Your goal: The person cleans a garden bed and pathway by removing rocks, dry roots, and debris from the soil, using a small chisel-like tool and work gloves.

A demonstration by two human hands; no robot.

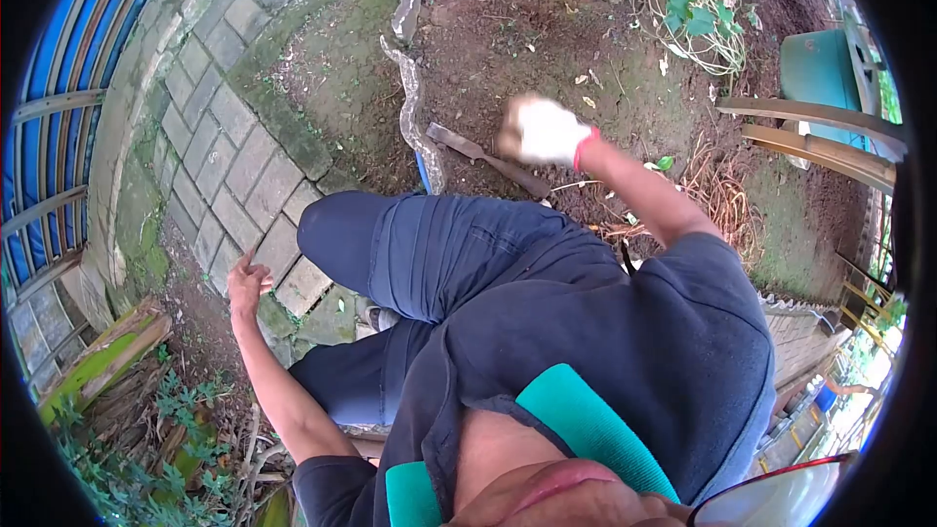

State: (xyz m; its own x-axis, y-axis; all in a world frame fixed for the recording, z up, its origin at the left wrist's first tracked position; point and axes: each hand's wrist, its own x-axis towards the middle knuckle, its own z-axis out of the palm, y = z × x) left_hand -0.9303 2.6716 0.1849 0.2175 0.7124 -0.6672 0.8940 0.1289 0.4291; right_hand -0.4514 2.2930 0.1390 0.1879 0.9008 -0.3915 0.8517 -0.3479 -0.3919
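Note:
My left hand (249, 283) is bare and hangs beside my knee above the paving. Its fingers are apart, with the index finger stretched out and nothing visible in it. My right hand (542, 132) wears a white knit glove with a pink cuff, the finger side brown with dirt. Its fingers are curled and blurred over the soil; what they hold, if anything, is hidden. Close by on the ground lies a long flat tool (488, 158) with a greyish blade end and a dark shaft. Beside it, a narrow blue object (423, 174) lies partly behind my leg.
A pale, mottled edging strip (410, 88) crosses the soil. Paving blocks (229, 151) run along the left. At the right are a green container (825, 68), wooden slats (815, 141) and exposed roots (717, 197). A vine (698, 10) hangs at the top; a blue fence (59, 98) stands left.

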